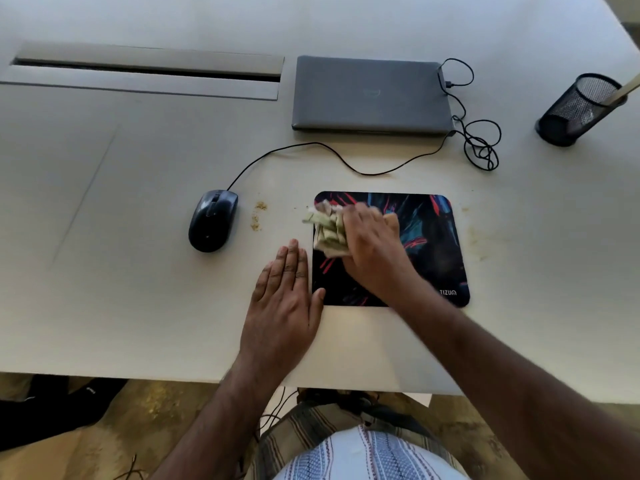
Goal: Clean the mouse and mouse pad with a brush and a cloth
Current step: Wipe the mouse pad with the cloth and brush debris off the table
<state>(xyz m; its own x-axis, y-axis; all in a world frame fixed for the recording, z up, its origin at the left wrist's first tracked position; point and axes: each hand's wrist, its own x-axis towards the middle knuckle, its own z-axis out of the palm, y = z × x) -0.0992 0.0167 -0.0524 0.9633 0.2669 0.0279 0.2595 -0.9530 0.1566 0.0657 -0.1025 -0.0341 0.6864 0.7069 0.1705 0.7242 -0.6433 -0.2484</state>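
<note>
The step in hand looks like the cloth wipe of the mouse pad, and the frame reads left to right from what is not yet wiped to what is under the cloth. Farthest out, well to the left of the left hand and a little beyond it, lies the wired mouse (213,220), untouched by either hand, with a scatter of crumbs (258,216) on the desk (104,271) between it and the pad. The left hand (285,299) lies flat on the desk with its fingers straight and together, holding nothing; its thumb tip touches the near left corner of the mouse pad (429,244), which seems to be a bracing hold so the pad does not slide. Just right of it, the right hand (372,245) is curled over a crumpled pale-green cloth (327,230) and presses it onto the pad's far left part, the cloth spilling slightly past the pad's left edge. The hand is blurred, so a stroke is probably under way. The pad's right half and its logo corner lie bare beside the wrist. The next move likely calls for carrying the cloth rightward across that bare half with steady downward pressure while the left hand keeps the corner pinned. A handle that may be the brush (628,88) stands in the mesh pen holder (575,112), well to the right beyond both hands.
</note>
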